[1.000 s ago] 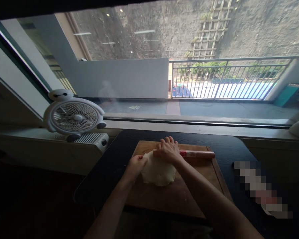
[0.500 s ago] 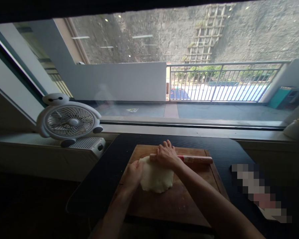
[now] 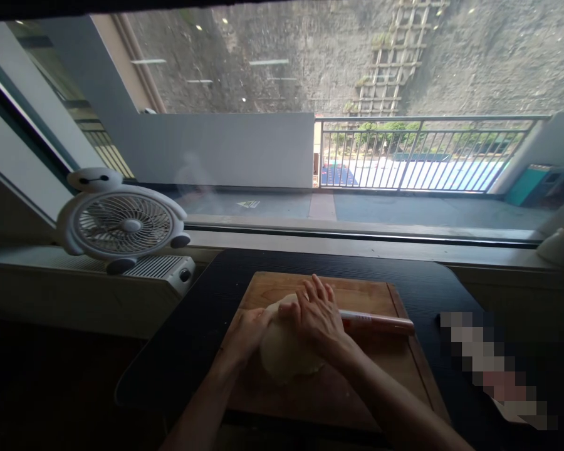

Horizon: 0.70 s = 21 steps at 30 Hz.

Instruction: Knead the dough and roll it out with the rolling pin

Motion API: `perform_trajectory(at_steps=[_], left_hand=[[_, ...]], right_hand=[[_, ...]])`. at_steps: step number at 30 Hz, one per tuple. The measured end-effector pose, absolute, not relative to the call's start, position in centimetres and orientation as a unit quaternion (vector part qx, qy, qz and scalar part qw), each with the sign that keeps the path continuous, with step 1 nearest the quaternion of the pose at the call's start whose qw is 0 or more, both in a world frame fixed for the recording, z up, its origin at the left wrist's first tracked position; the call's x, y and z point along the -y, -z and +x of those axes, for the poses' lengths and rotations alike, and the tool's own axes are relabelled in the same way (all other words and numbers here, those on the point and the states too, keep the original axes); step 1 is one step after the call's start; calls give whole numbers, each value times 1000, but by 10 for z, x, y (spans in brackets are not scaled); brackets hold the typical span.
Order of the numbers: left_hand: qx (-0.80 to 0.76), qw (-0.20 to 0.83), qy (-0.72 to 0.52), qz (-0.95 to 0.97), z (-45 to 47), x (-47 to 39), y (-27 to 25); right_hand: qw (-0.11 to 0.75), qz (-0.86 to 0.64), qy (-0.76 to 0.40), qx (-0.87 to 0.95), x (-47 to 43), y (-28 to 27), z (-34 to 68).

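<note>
A flattened round of pale dough (image 3: 284,360) lies on a wooden cutting board (image 3: 366,376). My left hand (image 3: 245,333) is closed at the dough's left edge, its fingertips partly hidden against it. Over the dough's upper right side, my right hand (image 3: 322,318) holds a rolling pin (image 3: 380,323) down under its palm, the fingers reaching forward past it. The pin's right end sticks out over the board, while its left end is mostly covered by the hand and fingers.
The board rests on a black table (image 3: 183,351). A blurred-out object (image 3: 493,369) lies at the table's right side. To the left, a white fan (image 3: 126,225) stands on a white slatted unit (image 3: 164,269). A window sill (image 3: 319,243) runs behind the table.
My right hand has drawn the rolling pin nearer to me across the dough, and the pin now slants more. The left hand stays at the dough's left edge. My view has shifted slightly.
</note>
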State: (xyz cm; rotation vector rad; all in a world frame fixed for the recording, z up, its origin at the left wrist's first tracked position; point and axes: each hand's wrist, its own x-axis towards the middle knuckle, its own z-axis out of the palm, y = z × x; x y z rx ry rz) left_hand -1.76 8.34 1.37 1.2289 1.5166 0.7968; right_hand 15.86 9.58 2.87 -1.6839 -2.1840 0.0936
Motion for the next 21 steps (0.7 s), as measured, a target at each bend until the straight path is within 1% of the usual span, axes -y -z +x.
perform_trajectory(at_steps=[4,6,8,12,15,18,21], left_hand=[[-626,497,-331,502,-18,-80,-12],[-629,497,-329,499,-18,-79,-12],[-632,497,-326,498,-19,-80,-13],[-629,500,-319,503,-16,-85,-17],[-632,486,-328,507,-11,-88,-18],[-648,437,-362,508,-7,-82,-14],[-655,392,-373,528,-11,-67,-10]], right_hand=[[136,-662,-106,730,-130,-39,164],[126,-667,-123,724,-137,-41,164],[151,-645,-98,743,-126,-36,162],[216,-603,7,768,-107,-26,157],[203,-633,22,747,-127,-32,161],[184,-650,13,737,-146,-38,173],[178,-647,15,741,-142,-34,189]])
